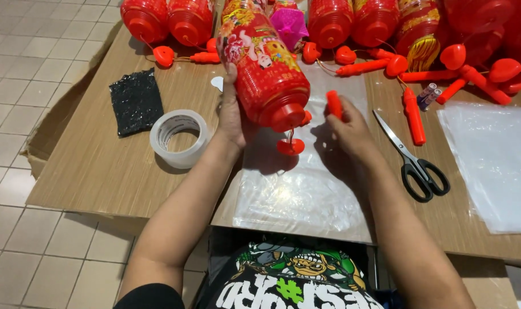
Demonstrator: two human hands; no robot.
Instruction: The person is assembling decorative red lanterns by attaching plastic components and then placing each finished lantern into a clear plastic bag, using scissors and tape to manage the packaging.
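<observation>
Between my hands (232, 114) (349, 134) hung the lantern (266, 68) over a plastic sheet (289, 194); tape (179, 137) lay left, scissors (412, 154) right.

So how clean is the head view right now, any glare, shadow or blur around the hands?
Head view: mostly sharp; the clear plastic sheet on the wooden board throws whitish glare near its lower part; the left hand and the red printed cylindrical lantern cast a soft shadow on it; the right hand, holding a small orange-red plastic handle, is slightly soft.

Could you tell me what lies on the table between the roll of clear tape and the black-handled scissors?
In the head view, a clear plastic sheet lies there, crossed by both forearms, between tape roll and scissors.
</observation>
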